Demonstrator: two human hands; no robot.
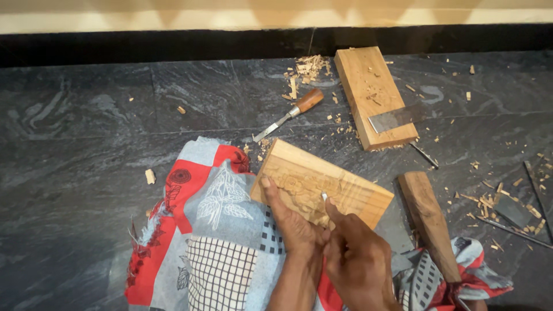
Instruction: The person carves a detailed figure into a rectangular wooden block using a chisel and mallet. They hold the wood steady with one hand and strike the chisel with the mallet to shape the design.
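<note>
Lying aslant, carved wooden panel (pixel 331 187), long axis upper-left to lower-right.

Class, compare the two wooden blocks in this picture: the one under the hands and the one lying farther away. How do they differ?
The near block has a relief carved into its face; the far block is mostly plain, with only shallow cuts. The near block rests partly on a patterned cloth and is touched by both hands; the far block lies untouched on the dark floor, a flat metal blade across it. Both are light-coloured rectangular wood.

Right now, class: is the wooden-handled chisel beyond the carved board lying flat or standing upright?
Lying flat. The chisel rests lengthwise on the dark stone floor, untouched, its blade pointing toward the carved board.
</note>
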